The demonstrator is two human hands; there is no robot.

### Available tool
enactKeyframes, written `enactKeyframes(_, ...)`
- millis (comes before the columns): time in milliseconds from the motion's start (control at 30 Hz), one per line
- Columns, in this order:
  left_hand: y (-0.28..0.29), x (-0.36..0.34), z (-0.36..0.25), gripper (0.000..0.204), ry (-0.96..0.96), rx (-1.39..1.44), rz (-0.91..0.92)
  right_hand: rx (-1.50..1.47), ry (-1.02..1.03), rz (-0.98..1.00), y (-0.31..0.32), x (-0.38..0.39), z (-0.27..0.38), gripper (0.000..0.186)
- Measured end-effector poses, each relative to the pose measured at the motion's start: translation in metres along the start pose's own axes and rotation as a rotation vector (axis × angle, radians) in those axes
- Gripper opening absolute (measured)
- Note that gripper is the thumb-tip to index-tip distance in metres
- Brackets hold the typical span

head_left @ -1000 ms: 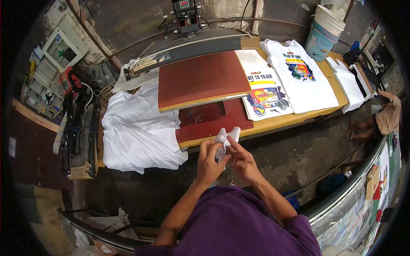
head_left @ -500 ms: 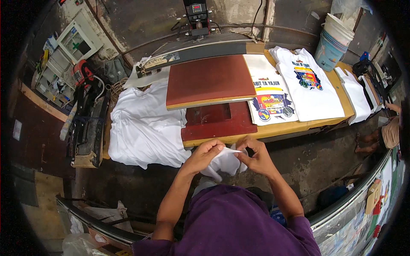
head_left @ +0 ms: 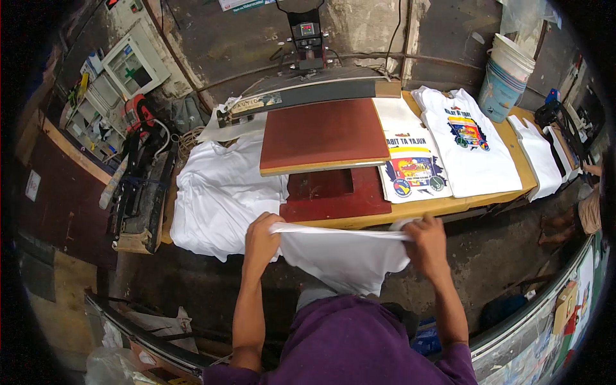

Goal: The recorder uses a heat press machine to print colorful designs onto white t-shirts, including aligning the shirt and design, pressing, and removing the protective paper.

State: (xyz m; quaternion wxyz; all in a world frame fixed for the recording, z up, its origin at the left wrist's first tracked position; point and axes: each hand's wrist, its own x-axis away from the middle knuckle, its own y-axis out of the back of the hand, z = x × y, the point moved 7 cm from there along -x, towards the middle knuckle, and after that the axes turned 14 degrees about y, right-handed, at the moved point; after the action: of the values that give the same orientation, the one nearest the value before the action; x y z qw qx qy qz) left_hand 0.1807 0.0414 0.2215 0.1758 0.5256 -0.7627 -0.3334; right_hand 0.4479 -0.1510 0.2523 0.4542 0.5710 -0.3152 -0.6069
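Observation:
A white T-shirt hangs stretched between my hands, just in front of the table's near edge. My left hand is closed on one end of its taut upper edge, and my right hand grips the other end. The cloth sags below that edge toward my body. Beyond it stands a heat press with a reddish-brown padded platen and a dark red base. To the left of the press lies a rumpled heap of white shirts.
Right of the press lie a printed transfer sheet and a white shirt with a colourful print. Stacked buckets stand at the table's back right. Black equipment is on the left. Another person's legs show far right.
My hands have moved apart, pulling the bunched white cloth into a wide, taut edge. The view has shifted slightly, so the table sits a little lower.

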Motion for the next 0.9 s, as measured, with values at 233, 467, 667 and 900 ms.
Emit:
enactKeyframes(233,0.058,0.005,0.009,0.032,0.082,0.053,-0.249,-0.031,-0.231,-0.308,0.019,0.013,-0.068,0.031)
enactKeyframes(467,0.097,-0.015,0.069,0.037,0.262,0.639,0.083,-1.201,-0.423,-0.664,-0.004,0.024,-0.134,0.015)
enactKeyframes(667,0.085,-0.174,0.084,0.027,0.407,1.068,0.093,-1.64,-0.825,-0.666,-0.033,-0.129,-0.169,0.018)
enactKeyframes(900,-0.011,-0.214,0.174,0.018,0.6,1.072,0.411,-1.276,-0.839,-0.216,-0.148,-0.115,-0.231,0.021)
